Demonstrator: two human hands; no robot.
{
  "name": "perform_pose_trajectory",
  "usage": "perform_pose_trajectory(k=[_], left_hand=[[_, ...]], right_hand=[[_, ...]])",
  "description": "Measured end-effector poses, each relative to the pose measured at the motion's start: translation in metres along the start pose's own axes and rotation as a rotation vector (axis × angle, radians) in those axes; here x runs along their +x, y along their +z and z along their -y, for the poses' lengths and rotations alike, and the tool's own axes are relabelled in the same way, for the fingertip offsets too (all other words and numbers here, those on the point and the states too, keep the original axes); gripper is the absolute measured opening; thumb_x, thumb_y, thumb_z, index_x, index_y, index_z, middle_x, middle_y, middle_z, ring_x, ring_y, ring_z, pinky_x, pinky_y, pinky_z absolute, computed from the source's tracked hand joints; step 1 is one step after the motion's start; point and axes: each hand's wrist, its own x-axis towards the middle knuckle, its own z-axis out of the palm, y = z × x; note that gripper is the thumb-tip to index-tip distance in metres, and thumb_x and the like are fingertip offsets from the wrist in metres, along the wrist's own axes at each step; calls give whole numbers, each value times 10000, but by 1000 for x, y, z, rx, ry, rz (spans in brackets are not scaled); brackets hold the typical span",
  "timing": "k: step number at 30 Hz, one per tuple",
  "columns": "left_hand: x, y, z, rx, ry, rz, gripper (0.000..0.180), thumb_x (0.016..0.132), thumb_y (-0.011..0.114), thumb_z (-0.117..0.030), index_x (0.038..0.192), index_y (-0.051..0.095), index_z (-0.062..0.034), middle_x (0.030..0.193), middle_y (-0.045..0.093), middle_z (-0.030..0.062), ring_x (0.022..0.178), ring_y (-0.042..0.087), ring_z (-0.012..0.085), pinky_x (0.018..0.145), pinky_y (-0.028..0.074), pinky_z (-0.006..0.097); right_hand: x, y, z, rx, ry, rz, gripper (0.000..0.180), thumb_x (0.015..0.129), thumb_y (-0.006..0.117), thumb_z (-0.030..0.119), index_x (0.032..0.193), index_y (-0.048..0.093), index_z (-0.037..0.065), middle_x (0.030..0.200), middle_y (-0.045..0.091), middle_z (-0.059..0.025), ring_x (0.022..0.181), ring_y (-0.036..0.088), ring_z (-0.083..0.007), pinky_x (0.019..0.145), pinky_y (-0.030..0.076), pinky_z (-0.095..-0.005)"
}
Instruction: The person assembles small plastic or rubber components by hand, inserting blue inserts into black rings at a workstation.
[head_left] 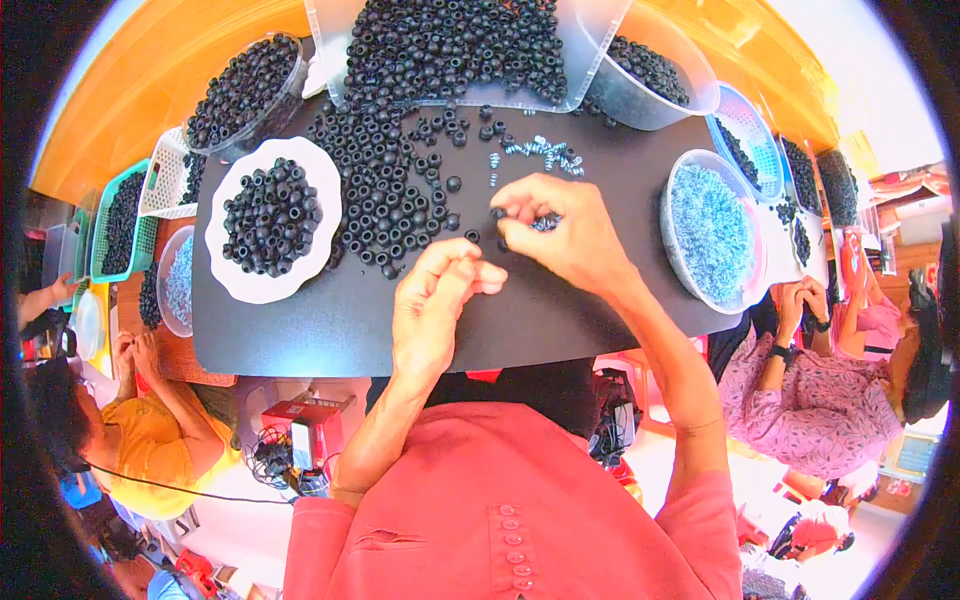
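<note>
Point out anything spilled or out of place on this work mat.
Black ring parts lie loose across the black mat, outside the white plate and clear tray. A few small screws are scattered beyond the right hand. Nothing looks damaged.

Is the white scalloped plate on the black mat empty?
No, the white scalloped plate holds a heap of black ring-shaped parts on the black mat.

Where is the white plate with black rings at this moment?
In the head view, the white plate lies on the black mat's left side, beside the loose ring pile, left of the left hand.
</note>
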Motion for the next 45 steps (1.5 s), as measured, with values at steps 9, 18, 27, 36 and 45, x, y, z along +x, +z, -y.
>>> perform_pose_trajectory(k=[9, 18, 27, 36, 45], left_hand=[[-1, -5, 3, -164, -81, 109, 178, 925, 545, -90, 1096, 573, -47, 925, 614, 32, 857, 576, 124, 813, 463, 288], [-2, -4, 2, -72, -93, 102, 177, 903, 589, -106, 1043, 600, 1, 953, 632, 58, 871, 614, 146, 769, 493, 299], [-1, -9, 4, -195, -89, 105, 210, 928, 535, -110, 1094, 571, 13, 959, 635, 100, 926, 622, 184, 826, 482, 315], [0, -7, 2, -245, -134, 101, 282, 923, 540, -167, 1118, 559, 35, 1014, 634, 118, 987, 610, 213, 895, 459, 339], [1, -10, 2, -190, -139, 154, 231, 938, 471, -73, 1125, 566, 23, 1024, 629, 108, 980, 603, 181, 870, 469, 300]], right_hand=[[-48, 38, 12, 103, -157, -205, 235, 760, 678, 44, 993, 649, 31, 828, 600, -102, 757, 605, -212, 668, 485, -317], [-44, 14, 6, -340, -305, -259, 79, 745, 684, 94, 808, 651, 60, 759, 633, -42, 678, 602, -202, 642, 436, -319], [-29, 18, 20, -49, -317, 30, 222, 726, 688, 105, 932, 628, 52, 894, 598, -82, 801, 592, -237, 692, 475, -355], [-45, 35, 4, 161, -138, -120, 301, 731, 676, -43, 1023, 658, 25, 1010, 597, -61, 711, 573, -92, 676, 484, -235], [-47, 38, 8, 147, -169, -151, 313, 726, 683, -52, 1026, 637, 23, 1036, 587, -81, 686, 576, -96, 673, 481, -236]])
